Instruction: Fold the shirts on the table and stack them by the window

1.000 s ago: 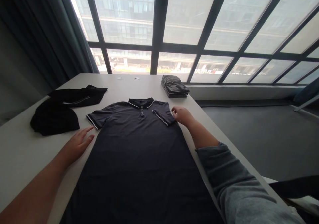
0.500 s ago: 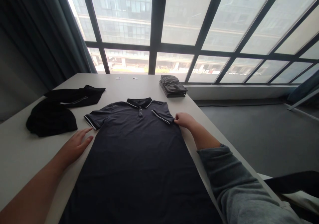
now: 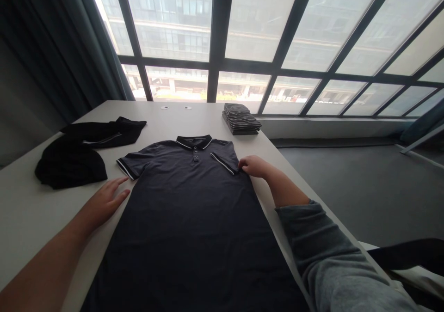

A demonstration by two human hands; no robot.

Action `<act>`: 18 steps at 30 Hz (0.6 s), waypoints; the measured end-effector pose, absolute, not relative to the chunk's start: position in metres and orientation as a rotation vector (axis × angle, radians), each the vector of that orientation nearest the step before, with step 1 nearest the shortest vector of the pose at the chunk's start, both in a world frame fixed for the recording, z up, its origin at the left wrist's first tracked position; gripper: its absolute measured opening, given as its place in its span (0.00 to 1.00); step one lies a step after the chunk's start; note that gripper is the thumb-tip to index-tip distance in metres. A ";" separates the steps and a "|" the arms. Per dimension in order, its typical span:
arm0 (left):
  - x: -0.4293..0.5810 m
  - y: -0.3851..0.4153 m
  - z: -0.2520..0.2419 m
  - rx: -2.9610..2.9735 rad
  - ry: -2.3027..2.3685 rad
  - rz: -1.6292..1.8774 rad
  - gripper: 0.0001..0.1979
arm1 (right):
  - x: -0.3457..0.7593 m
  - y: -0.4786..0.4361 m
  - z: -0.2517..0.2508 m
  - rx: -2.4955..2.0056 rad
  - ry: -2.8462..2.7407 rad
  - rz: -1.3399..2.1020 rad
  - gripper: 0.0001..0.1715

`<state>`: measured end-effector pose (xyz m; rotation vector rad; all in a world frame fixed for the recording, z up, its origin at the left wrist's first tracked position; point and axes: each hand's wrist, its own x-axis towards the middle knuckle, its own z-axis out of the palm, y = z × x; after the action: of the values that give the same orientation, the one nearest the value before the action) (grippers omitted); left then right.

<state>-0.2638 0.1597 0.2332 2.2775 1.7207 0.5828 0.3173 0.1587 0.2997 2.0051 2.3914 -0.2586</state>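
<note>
A dark polo shirt (image 3: 197, 219) lies spread flat, front side up, its black collar with white trim pointing away from me. The shirt's right-hand sleeve is folded inward over the body, while the left-hand sleeve sticks outward. My right hand (image 3: 255, 166) pinches the edge of the folded sleeve at the shirt's right side. Beside the left-hand sleeve's cuff, my left hand (image 3: 106, 203) rests with fingers stretched out and holds nothing. The shirt's hem is out of view at the bottom.
A white table (image 3: 152, 115) bears everything. Crumpled black clothing (image 3: 72, 164) lies at the left. Folded striped garments (image 3: 241, 119) are stacked near the far right edge. Windows stand behind, with a dark curtain (image 3: 69, 39) at left. Beyond the table's right edge is grey floor (image 3: 347, 178).
My right hand has shifted slightly left along the folded sleeve's edge. My left hand stays almost where it was.
</note>
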 end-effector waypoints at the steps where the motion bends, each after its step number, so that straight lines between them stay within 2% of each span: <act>1: -0.263 0.159 0.234 2.283 1.720 0.577 0.40 | 0.318 0.161 0.298 2.026 2.433 -0.232 0.19; 5: -0.261 0.159 0.236 2.312 1.711 0.589 0.38 | 0.324 0.176 0.285 2.126 2.677 -0.042 0.22; 10: -0.262 0.161 0.234 2.309 1.712 0.566 0.37 | 0.333 0.193 0.259 2.045 2.670 -0.255 0.32; 18: -0.268 0.165 0.227 2.357 1.730 0.552 0.38 | 0.345 0.201 0.244 2.075 2.481 -0.207 0.34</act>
<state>-0.2676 0.1654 0.2272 2.3574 1.7299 0.5522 0.3450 0.2013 0.2438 2.0745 2.4810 -0.2073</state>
